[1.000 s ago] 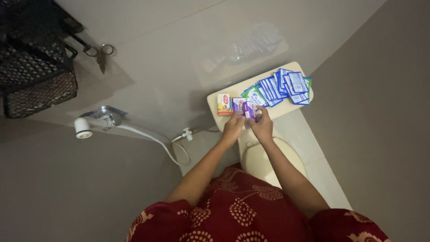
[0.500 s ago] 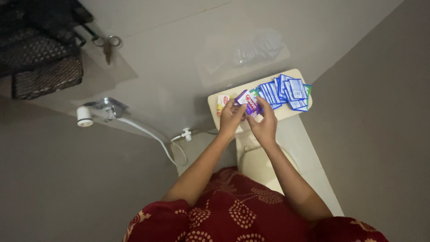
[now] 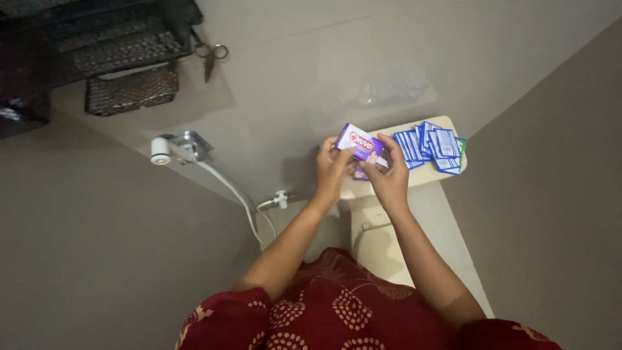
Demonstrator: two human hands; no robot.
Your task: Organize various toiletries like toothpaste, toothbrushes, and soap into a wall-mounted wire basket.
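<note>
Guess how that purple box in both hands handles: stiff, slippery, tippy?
The purple box keeps straight edges between the left hand and right hand, so probably stiff. Its faces look glossy, possibly slippery. Flat sides suggest it won't roll.

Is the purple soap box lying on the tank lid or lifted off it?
Lifted: both hands, left hand and right hand, hold the purple soap box above the tank lid.
</note>
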